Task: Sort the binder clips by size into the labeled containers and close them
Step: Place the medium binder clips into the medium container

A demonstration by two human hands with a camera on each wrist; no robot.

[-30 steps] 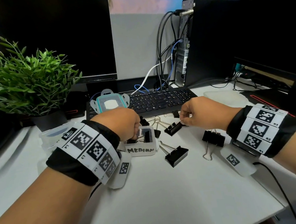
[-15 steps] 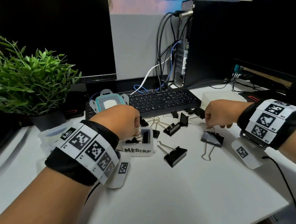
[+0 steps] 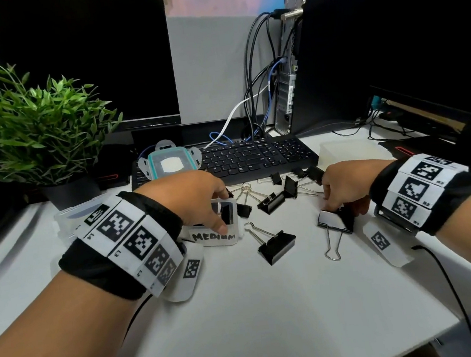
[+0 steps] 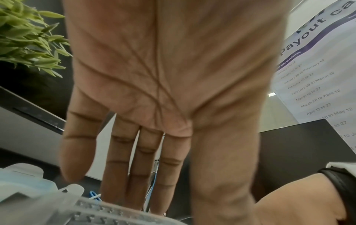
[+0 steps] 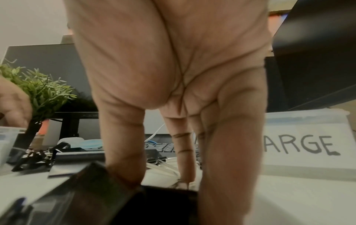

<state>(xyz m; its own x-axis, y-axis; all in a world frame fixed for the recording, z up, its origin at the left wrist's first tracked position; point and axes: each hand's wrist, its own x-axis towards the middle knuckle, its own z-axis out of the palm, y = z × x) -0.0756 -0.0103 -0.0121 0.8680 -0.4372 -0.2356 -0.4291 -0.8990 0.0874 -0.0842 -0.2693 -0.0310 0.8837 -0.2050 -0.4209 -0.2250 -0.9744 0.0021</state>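
My left hand (image 3: 202, 202) lies over the small clear container marked MEDIUM (image 3: 220, 236). Its thumb is at the near rim and its fingers (image 4: 138, 167) reach straight down past the far rim. A black clip (image 3: 227, 214) stands inside that container. My right hand (image 3: 343, 193) pinches a large black binder clip (image 3: 334, 221) that lies tilted on the white table; in the right wrist view the thumb (image 5: 123, 152) presses on the clip's body (image 5: 92, 190). The container marked LARGE (image 5: 308, 144) stands just beyond the right hand.
Several loose binder clips lie between the hands, among them a large one (image 3: 277, 245) and another (image 3: 271, 202). A teal-rimmed lid (image 3: 168, 163) rests on the keyboard (image 3: 255, 156). A potted plant (image 3: 29, 136) and another clear container (image 3: 70, 217) are at the left. A PC tower (image 3: 333, 66) stands behind.
My right hand has moved from the clip pile in the middle rightward and nearer, and now pinches the large clip. The left hand has stayed at the MEDIUM container.
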